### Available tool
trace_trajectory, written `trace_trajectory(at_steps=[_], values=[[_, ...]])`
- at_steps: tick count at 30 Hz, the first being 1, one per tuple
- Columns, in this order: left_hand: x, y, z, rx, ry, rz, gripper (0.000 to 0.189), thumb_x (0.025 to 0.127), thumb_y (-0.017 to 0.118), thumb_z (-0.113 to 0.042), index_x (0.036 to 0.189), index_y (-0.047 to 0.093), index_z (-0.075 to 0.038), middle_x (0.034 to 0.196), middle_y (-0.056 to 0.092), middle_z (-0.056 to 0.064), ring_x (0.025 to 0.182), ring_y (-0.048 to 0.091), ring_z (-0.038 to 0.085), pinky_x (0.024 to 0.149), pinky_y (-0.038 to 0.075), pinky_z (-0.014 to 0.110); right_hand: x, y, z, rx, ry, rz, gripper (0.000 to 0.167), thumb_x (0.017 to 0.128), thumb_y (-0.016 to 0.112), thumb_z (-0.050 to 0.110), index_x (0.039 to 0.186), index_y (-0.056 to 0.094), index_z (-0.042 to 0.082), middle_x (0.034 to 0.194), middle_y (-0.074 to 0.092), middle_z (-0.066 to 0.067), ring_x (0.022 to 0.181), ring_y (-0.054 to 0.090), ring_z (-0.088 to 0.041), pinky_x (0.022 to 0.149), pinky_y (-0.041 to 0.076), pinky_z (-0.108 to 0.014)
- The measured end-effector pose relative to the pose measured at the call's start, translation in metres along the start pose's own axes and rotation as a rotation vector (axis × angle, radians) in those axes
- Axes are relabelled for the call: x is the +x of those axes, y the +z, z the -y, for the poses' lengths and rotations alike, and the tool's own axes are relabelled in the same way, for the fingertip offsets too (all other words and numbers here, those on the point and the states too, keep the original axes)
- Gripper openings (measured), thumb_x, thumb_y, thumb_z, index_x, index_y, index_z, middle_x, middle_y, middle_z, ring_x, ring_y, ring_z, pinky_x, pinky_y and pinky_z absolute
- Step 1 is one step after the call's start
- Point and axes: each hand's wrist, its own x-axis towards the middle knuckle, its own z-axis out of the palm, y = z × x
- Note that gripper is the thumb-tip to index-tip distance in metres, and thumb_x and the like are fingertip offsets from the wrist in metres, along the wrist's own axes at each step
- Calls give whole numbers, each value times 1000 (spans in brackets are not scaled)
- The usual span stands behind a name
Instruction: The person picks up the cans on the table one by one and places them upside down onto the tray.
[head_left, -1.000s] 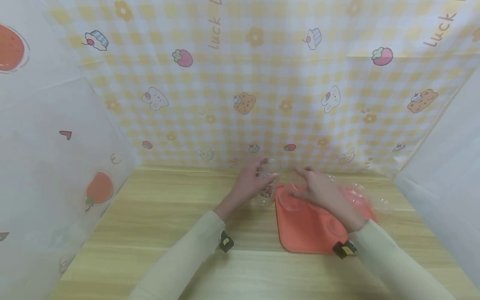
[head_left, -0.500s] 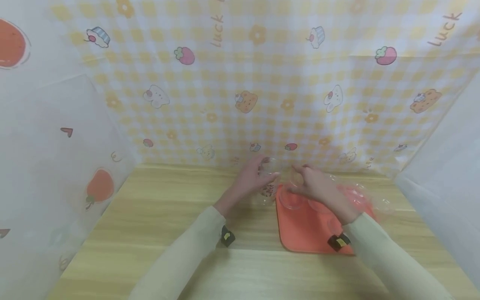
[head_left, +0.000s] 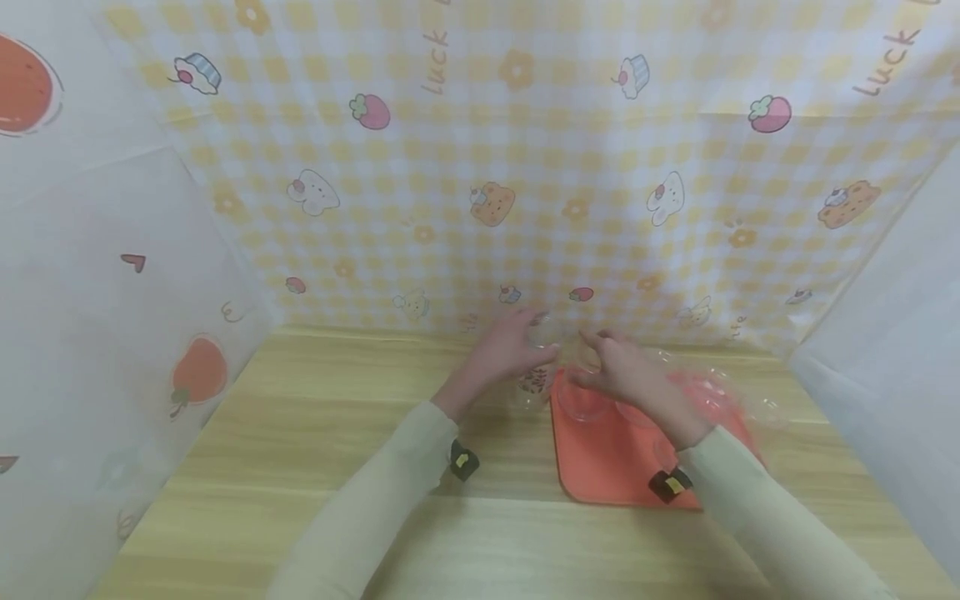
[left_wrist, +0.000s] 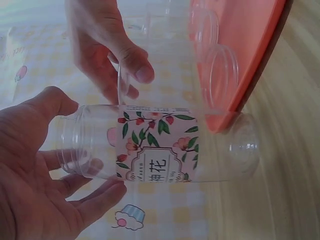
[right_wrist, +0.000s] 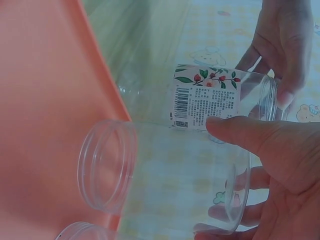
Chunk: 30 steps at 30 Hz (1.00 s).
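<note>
A clear jar with a pink floral label (left_wrist: 157,145) stands upright on the wooden table, just left of the orange tray (head_left: 600,471). My left hand (head_left: 504,350) holds it loosely round its threaded neck, thumb on one side and fingers on the other. Beside it a plain clear jar (right_wrist: 175,165) stands mouth down on the tray's left back corner. My right hand (head_left: 628,373) grips this jar near its base, with the thumb (right_wrist: 235,131) along its side and the fingers partly behind the clear wall.
Several more clear jars stand on the tray, such as one with a threaded rim (left_wrist: 206,30); my right forearm hides part of them. A patterned cloth (head_left: 427,208) hangs close behind the jars. White sheets border both sides of the table (head_left: 360,392).
My right hand has shifted slightly left, and its thumb and fingers have drawn in round the plain jar. My left hand has shifted slightly while staying at the labelled jar's neck.
</note>
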Motion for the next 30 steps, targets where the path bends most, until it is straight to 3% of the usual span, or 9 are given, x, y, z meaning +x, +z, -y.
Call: trace_trajectory(at_steps=[8,16,30], values=[[3,-3,-4,93,27,14,60,91,74,-37,145,55,-18,140,54,7,119,56,24,94,53,42,0,2,0,2,-11,-11,81,90,79,38,149,44,-5,138,50,-35,117,54,-54,90,50,-67],[5,-4,0,90,40,-7,58,89,79,-38,140,59,-19,136,56,6,116,58,23,91,55,40,2,1,-2,15,3,7,86,90,78,42,152,40,-5,142,46,-36,121,51,-56,93,48,-68],[1,-4,2,123,43,-43,60,88,79,-41,140,59,-19,134,57,5,113,58,21,88,55,36,-10,-14,1,169,27,-7,97,88,77,50,154,34,-7,150,36,-36,125,48,-55,96,46,-67]])
